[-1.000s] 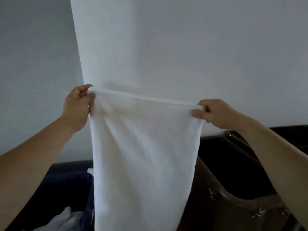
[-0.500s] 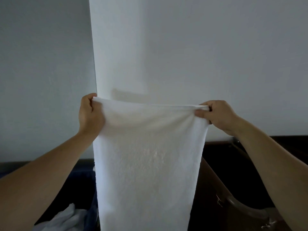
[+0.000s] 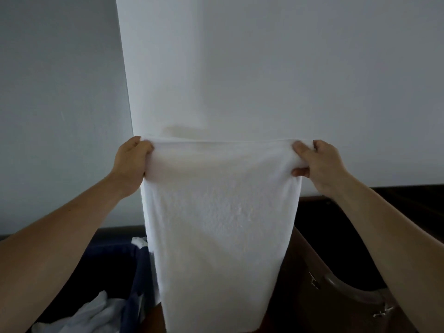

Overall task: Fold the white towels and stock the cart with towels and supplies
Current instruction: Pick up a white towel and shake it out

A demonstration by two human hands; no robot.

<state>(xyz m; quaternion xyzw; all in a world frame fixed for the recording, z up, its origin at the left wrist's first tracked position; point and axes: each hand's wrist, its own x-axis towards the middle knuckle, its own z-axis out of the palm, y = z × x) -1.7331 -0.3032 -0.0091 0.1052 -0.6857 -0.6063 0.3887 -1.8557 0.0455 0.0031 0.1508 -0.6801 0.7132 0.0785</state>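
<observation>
Head view: the towel (image 3: pixel 221 224) hung in front of the wall (image 3: pixel 288 80), its top edge level, no longer tilted as it was a second before. The left hand (image 3: pixel 131 162) and right hand (image 3: pixel 320 164) had drawn slightly wider apart, each with fingers (image 3: pixel 301 150) clamped on a top corner. Crumpled linen (image 3: pixel 91 313) lay low, left of the wall's corner.

- A dark blue bin (image 3: pixel 140 280) at lower left holds crumpled white linen (image 3: pixel 96 313).
- A brown surface (image 3: pixel 295 284) at lower right bears a clear curved piece (image 3: pixel 346 287) near its edge.
</observation>
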